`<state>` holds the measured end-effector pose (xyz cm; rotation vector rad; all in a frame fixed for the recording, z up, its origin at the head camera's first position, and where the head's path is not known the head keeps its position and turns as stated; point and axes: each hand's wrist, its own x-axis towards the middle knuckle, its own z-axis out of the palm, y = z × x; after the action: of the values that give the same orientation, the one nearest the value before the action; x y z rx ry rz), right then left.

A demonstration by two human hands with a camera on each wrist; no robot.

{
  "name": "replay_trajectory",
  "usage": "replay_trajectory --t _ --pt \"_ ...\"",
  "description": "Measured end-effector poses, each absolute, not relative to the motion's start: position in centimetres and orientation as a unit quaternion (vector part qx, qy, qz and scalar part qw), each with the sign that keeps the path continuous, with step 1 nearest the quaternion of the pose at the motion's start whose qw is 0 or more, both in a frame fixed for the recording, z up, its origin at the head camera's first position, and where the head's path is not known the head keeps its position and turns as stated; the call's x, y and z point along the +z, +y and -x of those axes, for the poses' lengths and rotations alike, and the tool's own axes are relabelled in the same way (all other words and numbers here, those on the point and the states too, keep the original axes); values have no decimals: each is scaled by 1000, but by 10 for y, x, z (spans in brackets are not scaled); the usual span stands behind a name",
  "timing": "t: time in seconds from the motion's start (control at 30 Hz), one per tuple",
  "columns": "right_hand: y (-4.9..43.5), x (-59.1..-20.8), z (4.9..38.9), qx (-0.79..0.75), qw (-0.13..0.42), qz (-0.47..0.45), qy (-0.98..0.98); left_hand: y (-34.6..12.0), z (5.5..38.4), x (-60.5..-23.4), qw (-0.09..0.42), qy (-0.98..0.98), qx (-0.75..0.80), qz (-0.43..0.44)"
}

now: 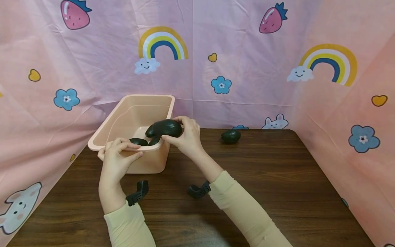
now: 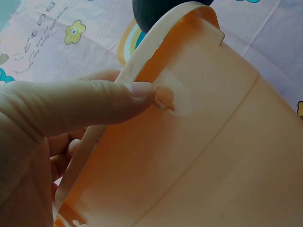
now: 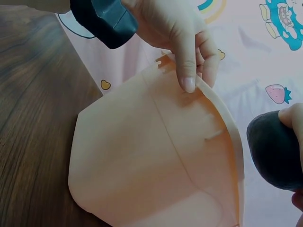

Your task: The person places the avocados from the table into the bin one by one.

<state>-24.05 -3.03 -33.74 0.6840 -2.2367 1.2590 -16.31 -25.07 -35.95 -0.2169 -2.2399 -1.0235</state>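
A peach-coloured plastic bin (image 1: 146,163) stands on the table at the left. My left hand (image 1: 118,157) grips its front rim, the thumb (image 2: 113,101) against the outer wall and the fingers over the edge. Above the bin's front right corner my right hand (image 1: 189,137) holds a dark green avocado (image 1: 164,128) by its thick end, the narrow end pointing left over the opening. Inside the bin, just behind the front rim, lie two more dark avocados, one at left (image 1: 139,141) and one partly hidden (image 1: 154,141). In the right wrist view the held avocado (image 3: 272,149) is beside the rim.
One more avocado (image 1: 230,136) lies near the back edge of the dark wooden table (image 1: 247,192), right of the bin. A pink patterned cloth (image 1: 197,68) hangs behind and along both sides. Black straps (image 1: 138,193) are on both wrists.
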Motion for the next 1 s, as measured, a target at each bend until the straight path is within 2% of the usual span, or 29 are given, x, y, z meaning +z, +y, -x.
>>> replay_trajectory --t 1.0 --pt "-59 -336 247 418 233 -248 -842 -251 162 -358 331 -853 -394 90"
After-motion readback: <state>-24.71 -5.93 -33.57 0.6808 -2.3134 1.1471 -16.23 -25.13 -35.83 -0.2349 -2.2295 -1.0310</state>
